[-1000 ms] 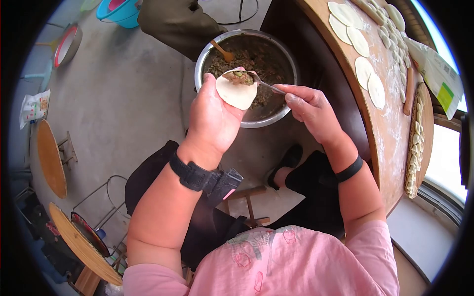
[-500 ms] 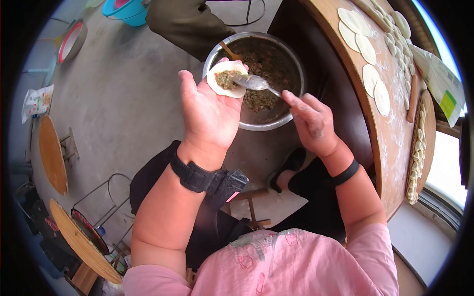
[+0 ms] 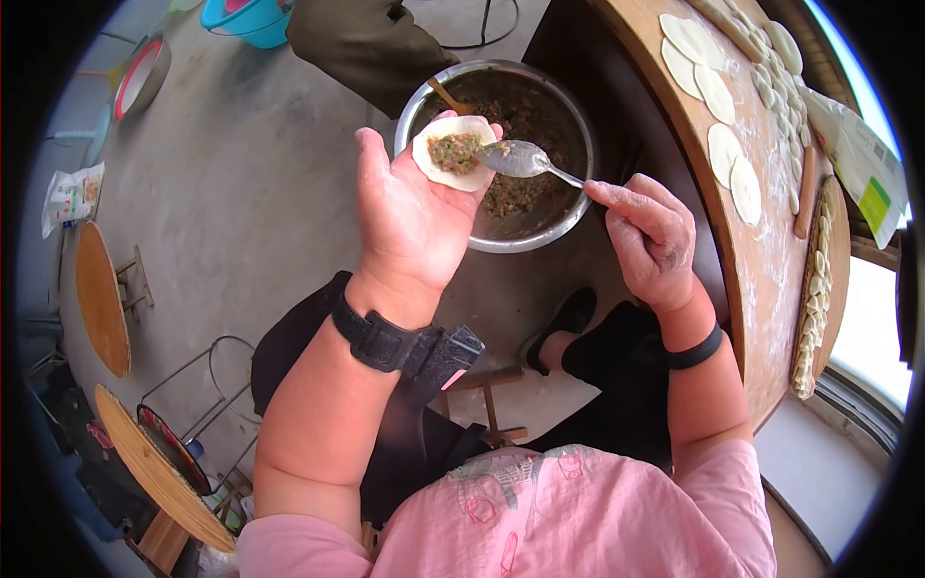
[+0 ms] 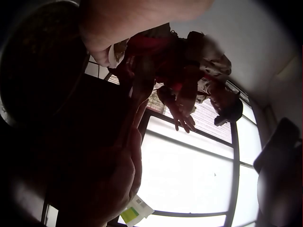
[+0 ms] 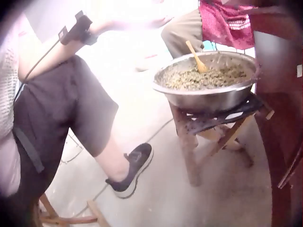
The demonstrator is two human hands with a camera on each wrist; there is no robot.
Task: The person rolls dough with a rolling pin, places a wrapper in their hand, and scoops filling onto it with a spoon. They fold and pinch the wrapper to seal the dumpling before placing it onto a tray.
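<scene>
My left hand (image 3: 409,217) is palm up over the near left side of the steel bowl (image 3: 528,244), its thumb held out to the side. A round dough wrapper (image 3: 445,177) lies across its fingers, with a mound of chopped filling (image 3: 453,151) in the middle. My right hand (image 3: 657,236) pinches the handle end of a metal spoon (image 3: 518,159). The spoon's bowl, back side up, overlaps the wrapper's right edge in the head view. More filling (image 5: 208,78) with a wooden spoon (image 5: 201,65) standing in it fills the steel bowl.
The bowl stands on a wooden stool (image 5: 222,120). Right of it, a floured table (image 3: 713,193) carries flat wrappers (image 3: 745,191), dough pieces (image 3: 771,91) and a rolling pin (image 3: 804,193). A round board with finished dumplings (image 3: 815,299) lies beyond. Another person's leg (image 3: 371,48) is behind the bowl.
Filling now sits on the wrapper, left there as the spoon turned over. The spoon and right hand have drawn back to the right; the left hand keeps holding up the wrapper.
</scene>
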